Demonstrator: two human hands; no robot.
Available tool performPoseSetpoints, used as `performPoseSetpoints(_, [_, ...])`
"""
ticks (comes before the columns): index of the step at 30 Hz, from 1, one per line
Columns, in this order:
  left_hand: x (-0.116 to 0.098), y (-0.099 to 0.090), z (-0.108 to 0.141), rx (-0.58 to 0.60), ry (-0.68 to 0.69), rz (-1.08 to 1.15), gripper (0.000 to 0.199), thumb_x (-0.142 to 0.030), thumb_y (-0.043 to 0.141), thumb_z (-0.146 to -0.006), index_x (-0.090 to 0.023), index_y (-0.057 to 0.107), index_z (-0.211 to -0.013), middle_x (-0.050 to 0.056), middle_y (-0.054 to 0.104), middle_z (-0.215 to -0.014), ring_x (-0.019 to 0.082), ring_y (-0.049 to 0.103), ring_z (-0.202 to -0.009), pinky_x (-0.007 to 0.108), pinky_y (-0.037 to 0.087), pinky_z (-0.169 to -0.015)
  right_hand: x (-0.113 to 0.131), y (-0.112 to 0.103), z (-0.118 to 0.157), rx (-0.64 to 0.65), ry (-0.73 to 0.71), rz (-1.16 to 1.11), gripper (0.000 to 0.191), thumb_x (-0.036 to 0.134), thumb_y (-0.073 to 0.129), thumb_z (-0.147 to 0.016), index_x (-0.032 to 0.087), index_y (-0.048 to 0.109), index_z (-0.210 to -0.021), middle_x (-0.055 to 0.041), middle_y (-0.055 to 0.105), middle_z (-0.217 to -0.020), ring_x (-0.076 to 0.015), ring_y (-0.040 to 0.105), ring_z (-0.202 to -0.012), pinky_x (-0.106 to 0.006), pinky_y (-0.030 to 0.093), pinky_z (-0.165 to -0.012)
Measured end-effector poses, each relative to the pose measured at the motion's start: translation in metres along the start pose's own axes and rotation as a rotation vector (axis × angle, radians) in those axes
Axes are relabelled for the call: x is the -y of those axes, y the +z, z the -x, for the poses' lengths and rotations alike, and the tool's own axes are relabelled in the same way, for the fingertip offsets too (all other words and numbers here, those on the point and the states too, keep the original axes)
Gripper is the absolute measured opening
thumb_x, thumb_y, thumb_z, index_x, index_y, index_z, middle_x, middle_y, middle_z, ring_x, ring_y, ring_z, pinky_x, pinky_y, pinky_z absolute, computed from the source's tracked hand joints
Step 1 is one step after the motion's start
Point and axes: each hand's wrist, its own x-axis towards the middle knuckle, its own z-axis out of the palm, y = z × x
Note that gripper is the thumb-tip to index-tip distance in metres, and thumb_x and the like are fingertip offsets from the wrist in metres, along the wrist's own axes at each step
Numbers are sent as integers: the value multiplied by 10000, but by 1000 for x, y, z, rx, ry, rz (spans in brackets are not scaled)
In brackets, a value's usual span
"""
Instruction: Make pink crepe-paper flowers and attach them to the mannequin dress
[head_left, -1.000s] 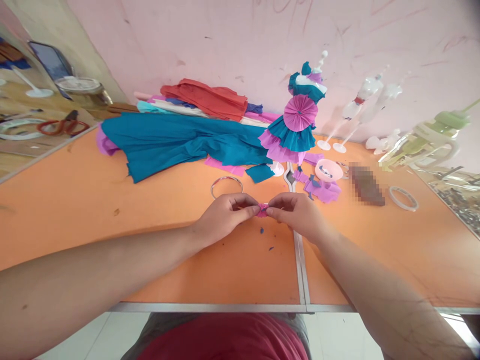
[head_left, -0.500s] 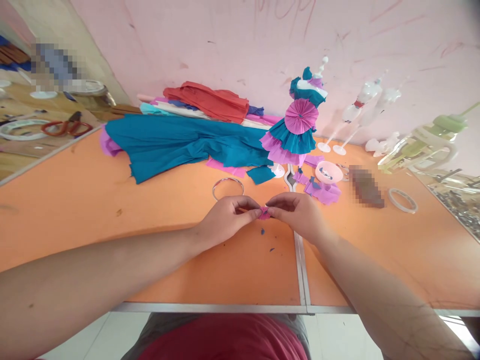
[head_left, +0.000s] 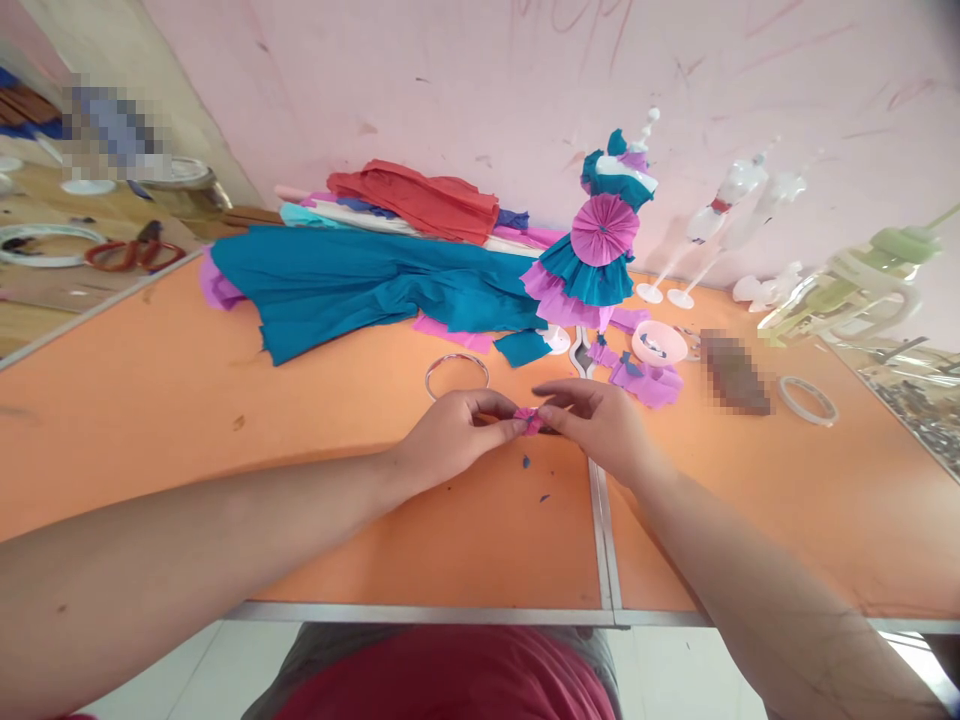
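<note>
A small pink pleated paper rosette point(head_left: 529, 421) with a dark spot at its centre is held just above the orange table. My left hand point(head_left: 457, 430) pinches its left edge between thumb and fingers. My right hand point(head_left: 600, 425) has its thumb on the right edge, the index finger raised off the paper and the other fingers curled beneath, partly hidden. Behind the hands stands a doll-like figure point(head_left: 577, 265) in a teal and pink ruffled paper dress, with a larger pink pleated disc point(head_left: 604, 230) on its front. A thin shiny ring point(head_left: 427, 380) lies beyond my left hand.
Teal crepe paper point(head_left: 337, 285) spreads across the back, with folded red paper point(head_left: 412, 200) behind. To the right are a pink bowl point(head_left: 660, 348), purple scraps point(head_left: 649, 385), a white ring point(head_left: 808, 400) and a green glue gun point(head_left: 885, 265). Orange-handled scissors point(head_left: 135, 255) lie far left.
The right index finger has lifted away from the rosette, and more of the rosette shows between the hands. My left hand keeps its pinch in nearly the same place.
</note>
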Motion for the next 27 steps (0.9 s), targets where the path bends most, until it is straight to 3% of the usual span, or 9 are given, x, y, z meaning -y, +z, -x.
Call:
performPoseSetpoints(3, [1, -1, -1, -37, -15, 6, 385, -569, 719, -808, -226, 768, -977, 55, 779, -1027, 285, 696, -1027, 377, 497, -912, -2, 0, 0, -28, 24, 3, 376, 462, 686, -859, 248, 726, -1165, -51, 763, -955, -170, 714, -759, -289, 556, -626])
performPoseSetpoints(11, [2, -3, 0, 14, -9, 43, 371, -549, 714, -812, -224, 767, -984, 55, 774, -1012, 284, 694, -1024, 390, 494, -938, -1, 4, 4, -41, -306, 250, 156, 269, 686, -864, 278, 791, -979, -13, 778, -978, -150, 666, -799, -285, 517, -701])
performPoseSetpoints(16, [3, -2, -1, 31, -7, 60, 363, -550, 731, -793, -222, 768, -944, 53, 779, -994, 284, 698, -1012, 381, 498, -921, -4, 5, 2, -47, -376, 308, 85, 239, 698, -840, 246, 783, -844, -22, 726, -871, -139, 626, -733, -281, 504, -672])
performPoseSetpoints(18, [4, -2, -2, 29, -5, 66, 360, -549, 733, -793, -226, 770, -948, 52, 780, -998, 283, 700, -1007, 377, 500, -910, -3, 3, 2, -83, -347, 287, 131, 261, 695, -839, 249, 773, -944, -32, 724, -949, -128, 619, -713, -283, 514, -665])
performPoseSetpoints(21, [4, -2, -2, 4, 6, 51, 353, -539, 727, -806, -225, 771, -962, 53, 779, -1009, 285, 700, -1008, 373, 498, -888, 2, 1, 3, -89, -147, 189, 296, 382, 639, -885, 260, 718, -1143, -46, 726, -1021, -128, 633, -693, -262, 507, -575])
performPoseSetpoints(24, [1, -1, -1, -4, 19, 29, 345, -527, 715, -824, -219, 768, -971, 52, 779, -1020, 286, 696, -1025, 369, 493, -891, 4, 0, 3, 45, 23, 119, 317, 493, 624, -878, 234, 744, -1016, -43, 735, -893, -144, 632, -676, -228, 447, -481])
performPoseSetpoints(27, [-2, -1, 1, -3, 17, 8, 352, -526, 702, -836, -214, 766, -985, 46, 779, -1027, 287, 693, -1031, 367, 490, -891, 3, 2, 2, 41, 41, 84, 274, 478, 698, -814, 217, 737, -888, -22, 732, -808, -116, 581, -601, -229, 436, -493])
